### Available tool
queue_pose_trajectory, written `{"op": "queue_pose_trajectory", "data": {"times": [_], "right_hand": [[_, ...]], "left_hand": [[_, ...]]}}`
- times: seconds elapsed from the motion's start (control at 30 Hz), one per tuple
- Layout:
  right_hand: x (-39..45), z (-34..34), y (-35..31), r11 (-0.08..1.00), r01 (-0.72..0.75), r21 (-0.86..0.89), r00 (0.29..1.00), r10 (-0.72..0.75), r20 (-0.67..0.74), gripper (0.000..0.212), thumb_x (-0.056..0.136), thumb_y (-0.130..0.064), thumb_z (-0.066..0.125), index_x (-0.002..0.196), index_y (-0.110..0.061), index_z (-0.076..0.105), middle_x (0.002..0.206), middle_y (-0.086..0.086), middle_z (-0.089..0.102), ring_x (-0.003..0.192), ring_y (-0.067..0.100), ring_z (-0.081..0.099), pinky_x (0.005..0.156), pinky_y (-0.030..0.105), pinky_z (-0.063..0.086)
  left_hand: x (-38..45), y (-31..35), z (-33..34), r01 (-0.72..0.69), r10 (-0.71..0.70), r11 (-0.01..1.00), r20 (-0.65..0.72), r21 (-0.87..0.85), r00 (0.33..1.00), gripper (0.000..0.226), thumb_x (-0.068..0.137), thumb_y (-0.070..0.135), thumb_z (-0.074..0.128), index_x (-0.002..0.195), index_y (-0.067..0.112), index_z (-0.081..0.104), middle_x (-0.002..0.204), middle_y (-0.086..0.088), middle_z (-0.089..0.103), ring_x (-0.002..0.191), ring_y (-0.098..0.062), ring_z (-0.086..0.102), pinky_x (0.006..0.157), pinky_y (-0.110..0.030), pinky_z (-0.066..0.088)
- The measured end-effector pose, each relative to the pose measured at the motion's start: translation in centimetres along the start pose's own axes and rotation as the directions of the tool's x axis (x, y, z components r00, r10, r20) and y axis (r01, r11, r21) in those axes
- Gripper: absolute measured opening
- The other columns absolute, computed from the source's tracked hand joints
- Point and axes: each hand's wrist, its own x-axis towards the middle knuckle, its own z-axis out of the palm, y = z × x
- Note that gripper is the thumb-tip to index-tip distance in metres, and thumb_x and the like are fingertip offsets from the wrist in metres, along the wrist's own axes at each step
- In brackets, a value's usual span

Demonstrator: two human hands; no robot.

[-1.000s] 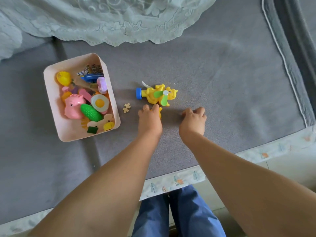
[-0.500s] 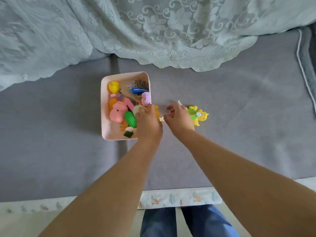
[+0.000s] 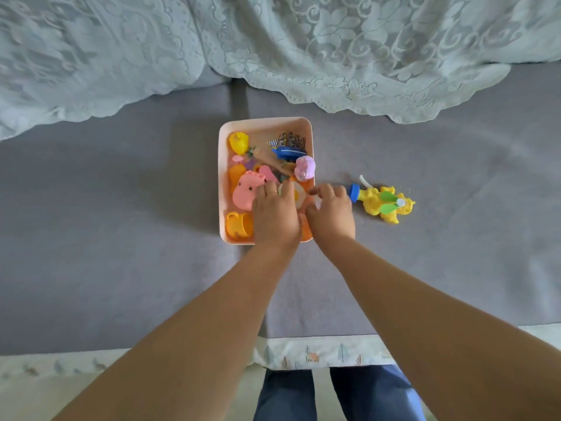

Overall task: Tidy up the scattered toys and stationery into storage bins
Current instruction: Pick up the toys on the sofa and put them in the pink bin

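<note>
Reaching over the pink bin, we see the left hand palm-down on the toys and the right hand curled at the bin's right rim; we cannot tell what either holds. A yellow fan toy lies on the grey mattress just right of the right hand.

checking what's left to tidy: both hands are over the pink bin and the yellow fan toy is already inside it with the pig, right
Not quite. In the head view both hands, left hand and right hand, are at the pink bin, and the pig is inside it, but the yellow fan toy lies outside, on the grey surface to the bin's right.
</note>
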Motion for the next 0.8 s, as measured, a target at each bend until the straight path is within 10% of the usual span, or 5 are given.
{"op": "queue_pose_trajectory", "data": {"times": [0.27,0.63,0.8], "right_hand": [[2.5,-1.0,4.9,0.990,-0.108,-0.089,0.969,0.085,-0.232,0.038,0.079,-0.005,0.053,0.114,-0.018,0.061,0.117,0.010,0.050,0.106,0.032,0.046,0.093,0.034,0.038],[4.9,-1.6,9.3,0.848,-0.093,-0.522,0.988,0.015,-0.151,0.067,0.088,-0.006,0.046,0.149,-0.022,0.023,0.148,0.005,0.033,0.143,0.032,0.017,0.119,0.049,0.000],[6.1,-2.0,10.3,0.801,-0.021,-0.598,0.990,-0.068,-0.126,0.050,0.089,-0.007,0.047,0.137,-0.019,0.041,0.131,0.007,0.048,0.127,0.037,0.034,0.111,0.045,0.022]], "left_hand": [[1.2,4.8,3.5,-0.310,0.326,0.944,0.162,-0.117,0.932,0.024,0.086,0.002,0.052,0.110,0.006,0.057,0.110,-0.014,0.053,0.101,-0.031,0.053,0.075,-0.037,0.040],[2.3,8.6,6.3,-0.077,0.026,0.994,0.499,0.083,0.866,0.038,0.094,0.003,0.047,0.130,0.007,0.041,0.128,-0.017,0.038,0.116,-0.038,0.051,0.089,-0.045,0.042],[3.9,9.0,8.0,-0.115,0.039,0.988,0.557,0.102,0.829,0.042,0.093,0.007,0.048,0.134,0.006,0.040,0.130,-0.018,0.042,0.119,-0.039,0.048,0.091,-0.043,0.043]]}}
